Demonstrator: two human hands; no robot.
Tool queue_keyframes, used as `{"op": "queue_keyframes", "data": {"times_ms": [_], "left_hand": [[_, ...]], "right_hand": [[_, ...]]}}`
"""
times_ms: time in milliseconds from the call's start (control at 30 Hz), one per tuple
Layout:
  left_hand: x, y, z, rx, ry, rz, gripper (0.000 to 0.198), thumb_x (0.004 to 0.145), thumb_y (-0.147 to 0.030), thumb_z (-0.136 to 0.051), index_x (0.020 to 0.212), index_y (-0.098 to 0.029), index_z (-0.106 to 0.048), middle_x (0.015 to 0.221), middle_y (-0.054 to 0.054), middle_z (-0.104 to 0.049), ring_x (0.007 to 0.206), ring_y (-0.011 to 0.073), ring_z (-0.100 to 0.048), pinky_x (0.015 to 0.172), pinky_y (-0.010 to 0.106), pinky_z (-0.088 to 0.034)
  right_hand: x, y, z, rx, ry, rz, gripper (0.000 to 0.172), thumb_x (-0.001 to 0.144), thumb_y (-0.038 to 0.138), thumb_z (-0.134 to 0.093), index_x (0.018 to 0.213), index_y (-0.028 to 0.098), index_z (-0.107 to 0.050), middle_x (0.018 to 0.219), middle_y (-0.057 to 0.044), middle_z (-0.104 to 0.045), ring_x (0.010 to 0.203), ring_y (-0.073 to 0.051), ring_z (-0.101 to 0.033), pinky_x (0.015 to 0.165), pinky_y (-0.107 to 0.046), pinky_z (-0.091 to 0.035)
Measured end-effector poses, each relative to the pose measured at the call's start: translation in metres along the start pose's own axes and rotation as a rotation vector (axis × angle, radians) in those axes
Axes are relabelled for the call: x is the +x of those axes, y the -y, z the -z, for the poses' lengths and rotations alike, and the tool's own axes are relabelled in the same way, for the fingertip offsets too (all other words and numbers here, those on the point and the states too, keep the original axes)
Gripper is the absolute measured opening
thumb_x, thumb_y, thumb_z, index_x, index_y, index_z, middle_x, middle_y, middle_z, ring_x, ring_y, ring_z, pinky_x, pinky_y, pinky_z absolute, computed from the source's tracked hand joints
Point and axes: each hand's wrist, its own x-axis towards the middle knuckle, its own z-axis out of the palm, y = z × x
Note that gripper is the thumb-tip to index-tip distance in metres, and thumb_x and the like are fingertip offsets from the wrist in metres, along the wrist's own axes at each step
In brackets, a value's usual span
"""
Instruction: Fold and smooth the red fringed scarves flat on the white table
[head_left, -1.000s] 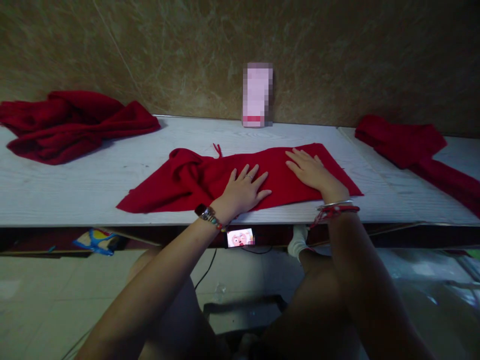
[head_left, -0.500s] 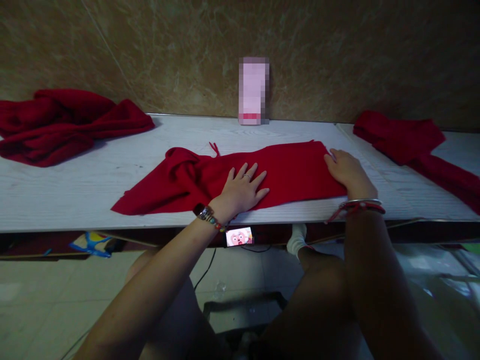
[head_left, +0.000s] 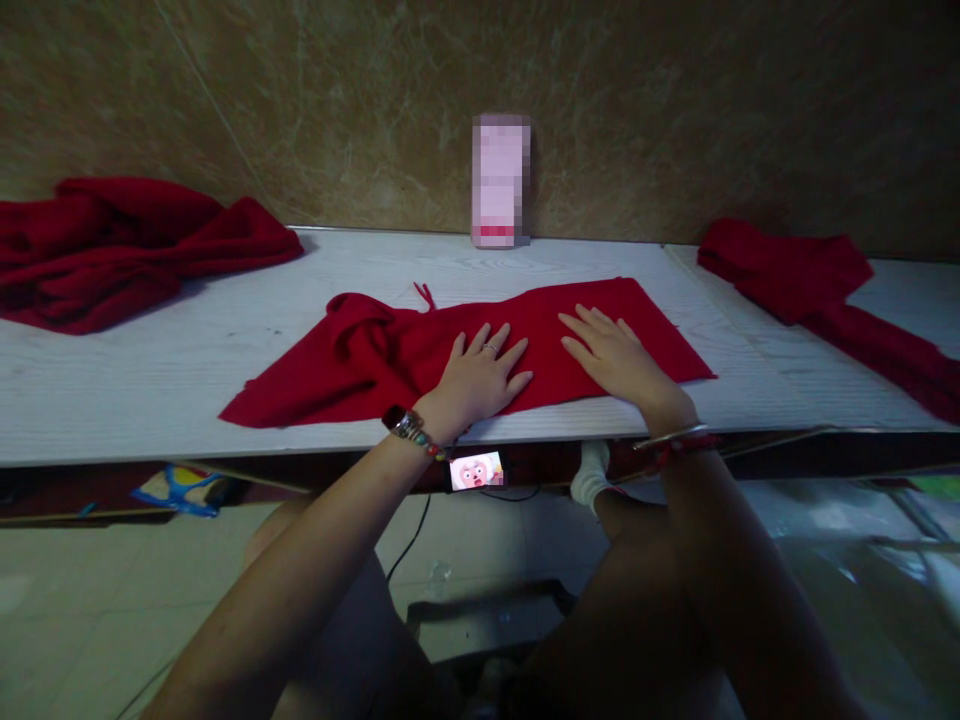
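Note:
A piece of red fabric point(head_left: 547, 320) lies across the white table, smooth on the right and bunched into folds on its left part. My left hand point(head_left: 480, 375) rests flat on its middle with the fingers spread. To the right of it, my right hand point(head_left: 611, 355) lies palm down on the smooth part, fingers stretched out. Neither hand grips the cloth. Short red threads point(head_left: 425, 296) stick out from the fabric's far edge.
Crumpled red cloth point(head_left: 135, 255) lies at the table's left, and another red piece point(head_left: 795, 275) at the right. A blurred pink object point(head_left: 499, 180) leans against the marbled wall point(head_left: 337, 110). Below the white tabletop point(head_left: 187, 385), a lit phone screen point(head_left: 476, 471) faces up.
My right hand has moved left from the fabric's right end onto its smooth part, and that end now lies uncovered. My left hand stays on the middle.

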Motion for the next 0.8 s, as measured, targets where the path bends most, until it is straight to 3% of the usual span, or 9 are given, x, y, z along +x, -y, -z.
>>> {"op": "queue_keyframes", "data": {"times_ms": [333, 500, 633, 700, 800], "left_hand": [[-0.006, 0.011, 0.003, 0.063, -0.148, -0.051, 0.046, 0.095, -0.038, -0.035, 0.135, -0.018, -0.047, 0.147, 0.012, -0.037, 0.137, 0.0292, -0.029, 0.111, 0.05, -0.02], [-0.009, 0.009, 0.003, 0.058, -0.19, -0.207, 0.041, 0.096, -0.033, -0.036, 0.129, -0.017, -0.053, 0.144, 0.01, -0.043, 0.136, 0.0256, -0.031, 0.112, 0.047, -0.021], [-0.013, 0.015, 0.012, 0.056, -0.304, -0.283, 0.037, 0.096, -0.028, -0.036, 0.124, -0.019, -0.057, 0.141, 0.008, -0.046, 0.135, 0.0228, -0.033, 0.112, 0.046, -0.021], [-0.014, 0.024, 0.018, 0.033, -0.381, -0.223, 0.037, 0.095, -0.027, -0.035, 0.125, -0.02, -0.056, 0.141, 0.008, -0.046, 0.134, 0.0229, -0.035, 0.111, 0.046, -0.023], [-0.013, 0.043, 0.022, -0.042, -0.433, -0.006, 0.04, 0.094, -0.029, -0.038, 0.129, -0.016, -0.052, 0.143, 0.013, -0.042, 0.133, 0.0262, -0.036, 0.108, 0.046, -0.029]], "right_hand": [[-0.009, -0.042, 0.004, -0.03, -0.008, -0.073, 0.048, 0.092, 0.039, -0.031, 0.137, 0.025, -0.045, 0.146, -0.007, -0.041, 0.135, -0.026, -0.033, 0.109, -0.053, -0.026], [-0.017, -0.074, 0.009, -0.021, -0.025, -0.106, 0.048, 0.091, 0.036, -0.031, 0.135, 0.025, -0.046, 0.145, -0.006, -0.042, 0.134, -0.025, -0.036, 0.109, -0.054, -0.027], [-0.023, -0.093, 0.011, -0.008, -0.095, -0.158, 0.046, 0.09, 0.034, -0.034, 0.131, 0.024, -0.052, 0.141, -0.006, -0.048, 0.131, -0.027, -0.04, 0.107, -0.055, -0.03], [-0.027, -0.096, 0.012, -0.005, -0.168, -0.185, 0.045, 0.089, 0.03, -0.034, 0.127, 0.022, -0.056, 0.135, -0.008, -0.054, 0.128, -0.026, -0.045, 0.106, -0.053, -0.032], [-0.032, -0.088, 0.014, 0.007, -0.266, -0.17, 0.042, 0.088, 0.027, -0.035, 0.118, 0.017, -0.063, 0.126, -0.012, -0.061, 0.122, -0.026, -0.051, 0.106, -0.05, -0.034]]}}
